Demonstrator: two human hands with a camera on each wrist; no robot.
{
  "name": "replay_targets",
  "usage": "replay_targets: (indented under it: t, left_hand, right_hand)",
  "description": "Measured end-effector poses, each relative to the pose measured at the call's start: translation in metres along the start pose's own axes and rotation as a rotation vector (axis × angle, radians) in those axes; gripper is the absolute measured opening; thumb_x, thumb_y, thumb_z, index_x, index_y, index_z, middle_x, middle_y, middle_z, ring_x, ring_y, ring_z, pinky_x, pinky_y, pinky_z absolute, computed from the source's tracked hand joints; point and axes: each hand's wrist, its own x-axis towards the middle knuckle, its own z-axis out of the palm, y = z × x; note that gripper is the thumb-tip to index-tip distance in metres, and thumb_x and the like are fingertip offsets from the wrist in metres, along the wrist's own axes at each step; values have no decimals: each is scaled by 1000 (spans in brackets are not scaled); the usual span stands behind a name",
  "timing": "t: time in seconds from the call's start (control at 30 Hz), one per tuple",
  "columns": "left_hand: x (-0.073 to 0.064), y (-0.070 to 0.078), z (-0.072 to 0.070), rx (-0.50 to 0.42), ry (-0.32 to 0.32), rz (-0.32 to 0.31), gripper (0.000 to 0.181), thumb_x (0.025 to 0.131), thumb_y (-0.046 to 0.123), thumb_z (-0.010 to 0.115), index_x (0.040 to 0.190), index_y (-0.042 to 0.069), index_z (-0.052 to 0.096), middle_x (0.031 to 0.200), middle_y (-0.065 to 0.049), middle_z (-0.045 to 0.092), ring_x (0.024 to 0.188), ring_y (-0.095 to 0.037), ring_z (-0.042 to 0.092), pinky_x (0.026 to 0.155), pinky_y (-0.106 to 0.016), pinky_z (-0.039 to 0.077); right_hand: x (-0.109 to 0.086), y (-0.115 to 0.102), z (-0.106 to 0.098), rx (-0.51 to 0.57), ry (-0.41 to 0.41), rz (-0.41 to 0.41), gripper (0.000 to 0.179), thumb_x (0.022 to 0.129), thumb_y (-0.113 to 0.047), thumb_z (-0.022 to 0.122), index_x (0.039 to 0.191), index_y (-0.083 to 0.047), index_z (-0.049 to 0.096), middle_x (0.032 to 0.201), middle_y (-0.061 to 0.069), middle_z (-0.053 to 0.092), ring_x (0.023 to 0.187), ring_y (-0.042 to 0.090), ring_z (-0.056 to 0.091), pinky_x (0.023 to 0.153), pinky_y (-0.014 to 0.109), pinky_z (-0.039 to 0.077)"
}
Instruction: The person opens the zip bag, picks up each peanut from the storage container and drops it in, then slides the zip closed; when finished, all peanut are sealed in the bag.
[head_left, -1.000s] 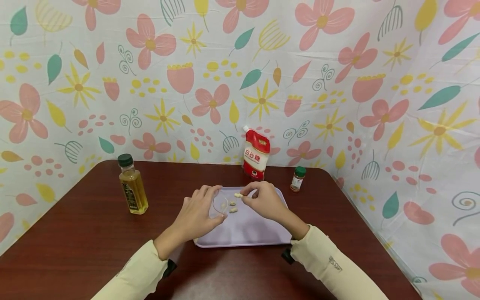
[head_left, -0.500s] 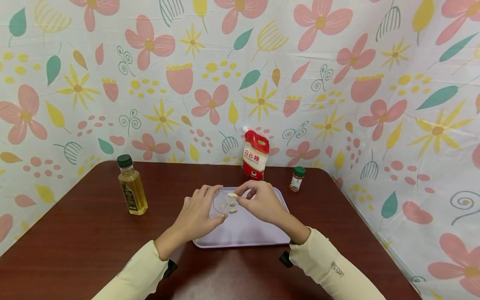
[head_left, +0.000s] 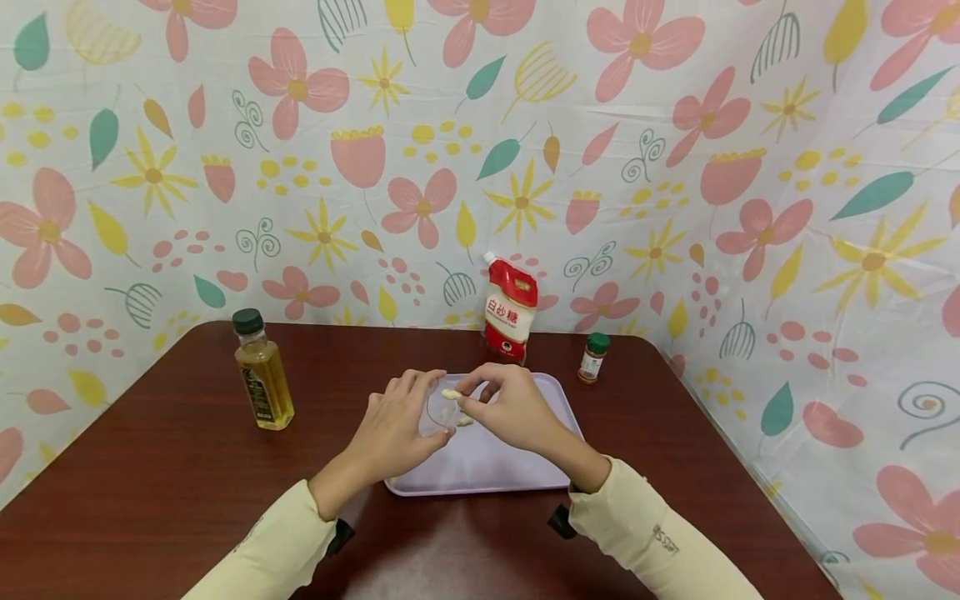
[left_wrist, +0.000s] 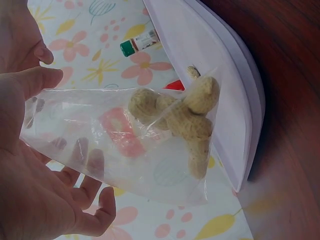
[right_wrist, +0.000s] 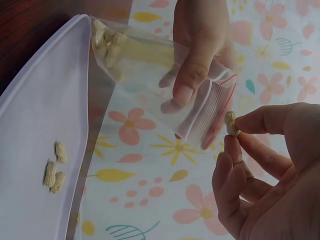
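Observation:
My left hand (head_left: 392, 427) holds a clear zip-lock bag (right_wrist: 150, 75) by its mouth, thumb on one side and fingers on the other. In the left wrist view several unshelled peanuts (left_wrist: 186, 120) lie at the bottom of the bag. My right hand (head_left: 516, 408) pinches one peanut (right_wrist: 231, 123) between thumb and fingertips, right at the red-edged mouth of the bag. Below both hands is a lilac tray (head_left: 495, 471). Three loose peanuts (right_wrist: 50, 173) lie on it close together in the right wrist view; in the head view the hands partly hide them.
A bottle of yellow oil (head_left: 265, 379) with a dark green cap stands on the left of the brown table (head_left: 150, 467). Behind the tray stands a red and white sugar pouch (head_left: 510, 310). To its right is a small green-capped spice jar (head_left: 592, 360). Floral cloth (head_left: 420, 108) hangs behind.
My right hand has moved left with the pinched peanut, from over the tray to the bag's mouth. The left hand and bag have stayed in place.

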Motion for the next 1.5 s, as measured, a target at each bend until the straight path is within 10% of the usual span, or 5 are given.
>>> replay_targets:
  t: [0.77,1.5]
  left_hand:
    - [-2,-2,0,-1,7,6,72,80,37,79,140,11,49,120,-4,55,102,-25,54,72,-43,38]
    - [-2,-2,-1,15,8,-10,72,80,37,80,140,12,49,120,-5,56,100,-25,53,72,-42,38]
  right_hand:
    - [3,5,2,7,-1,18,8,85,-8,73,92,-6,77,88,0,73,70,19,63,49,29,50]
    - [20,65,12,-46,-60,135,5,85,-7,73,88,-9,77,87,2,73,66,15,63,60,29,53]
